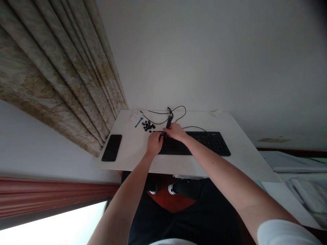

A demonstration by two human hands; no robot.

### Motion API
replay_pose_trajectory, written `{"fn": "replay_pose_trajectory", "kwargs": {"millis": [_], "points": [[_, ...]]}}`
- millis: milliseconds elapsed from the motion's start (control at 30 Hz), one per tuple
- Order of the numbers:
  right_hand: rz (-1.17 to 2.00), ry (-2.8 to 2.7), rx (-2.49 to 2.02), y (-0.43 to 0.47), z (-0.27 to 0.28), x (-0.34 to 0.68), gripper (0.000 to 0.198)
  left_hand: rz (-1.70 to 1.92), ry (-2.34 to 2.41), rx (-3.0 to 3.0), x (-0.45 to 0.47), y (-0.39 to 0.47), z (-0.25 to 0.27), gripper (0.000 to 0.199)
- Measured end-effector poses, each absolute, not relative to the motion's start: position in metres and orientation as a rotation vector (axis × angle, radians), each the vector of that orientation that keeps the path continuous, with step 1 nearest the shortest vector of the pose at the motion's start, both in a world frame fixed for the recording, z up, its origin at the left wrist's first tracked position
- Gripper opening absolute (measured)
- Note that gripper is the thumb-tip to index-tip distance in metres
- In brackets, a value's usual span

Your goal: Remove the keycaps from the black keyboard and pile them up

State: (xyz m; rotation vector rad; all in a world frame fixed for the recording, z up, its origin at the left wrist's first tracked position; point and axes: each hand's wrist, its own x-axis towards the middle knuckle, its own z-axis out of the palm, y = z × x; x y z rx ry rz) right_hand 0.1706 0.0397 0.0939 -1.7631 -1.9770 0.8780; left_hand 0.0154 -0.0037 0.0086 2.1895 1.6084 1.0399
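Observation:
A black keyboard lies on the white table, several of its keys hidden by my hands and forearm. My right hand is closed around a dark, stick-like tool whose upper end points toward the wall. The tool's lower end is over the keyboard's left part; its exact kind is too small to make out. Over the keyboard's left end rests my left hand, fingers lying on its upper left corner and thumb apart. Beyond the left hand, several loose black keycaps are scattered in a small pile.
A blue plastic stick lies left of the keycaps. At the table's left side is a black phone. A thin black cable loops near the wall. Patterned curtains hang at the left, close to the white table.

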Motion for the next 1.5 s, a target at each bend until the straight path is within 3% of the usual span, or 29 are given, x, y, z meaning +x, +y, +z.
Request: {"fn": "replay_pose_trajectory", "kwargs": {"millis": [833,1167,1500], "points": [[0.587,-2.470,-1.685,0.044,0.096,0.162,0.025,0.877,1.691,2.272,0.017,-0.002,0.007,0.012],[0.655,-2.325,-1.671,0.032,0.097,0.167,0.023,0.913,1.663,2.265,0.016,-0.001,0.004,0.012],[0.510,-2.442,-1.585,0.024,0.097,0.167,0.025,0.977,1.550,2.243,0.013,0.004,0.001,0.012]]}}
